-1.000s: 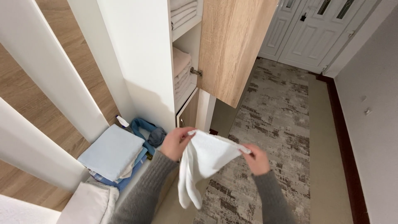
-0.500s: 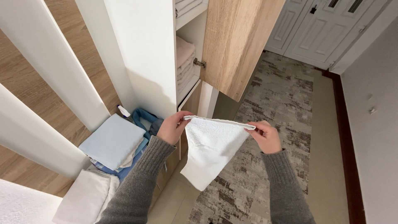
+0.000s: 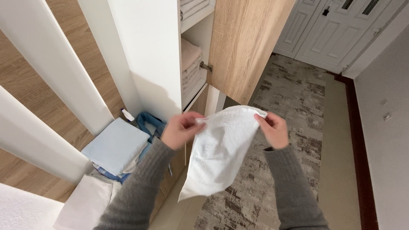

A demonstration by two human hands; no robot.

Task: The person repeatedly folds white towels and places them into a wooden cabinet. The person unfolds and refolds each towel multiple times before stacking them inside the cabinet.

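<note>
I hold a white textured towel (image 3: 221, 149) out in front of me by its top edge. My left hand (image 3: 181, 129) pinches the left corner and my right hand (image 3: 272, 128) pinches the right corner. The cloth hangs down from both hands, its lower end tapering to a point over the floor. Both arms wear grey knit sleeves.
An open wooden cabinet door (image 3: 245, 47) stands just beyond my hands, with folded towels (image 3: 189, 64) stacked on the shelves inside. A light blue folded cloth (image 3: 116, 145) lies on a blue bag (image 3: 147, 123) at lower left. A patterned grey rug (image 3: 281, 140) covers the floor toward white doors (image 3: 328, 30).
The towel went from a bunched drape to being stretched flat between both hands, and now my hands have come slightly closer, so its top edge bows upward.
</note>
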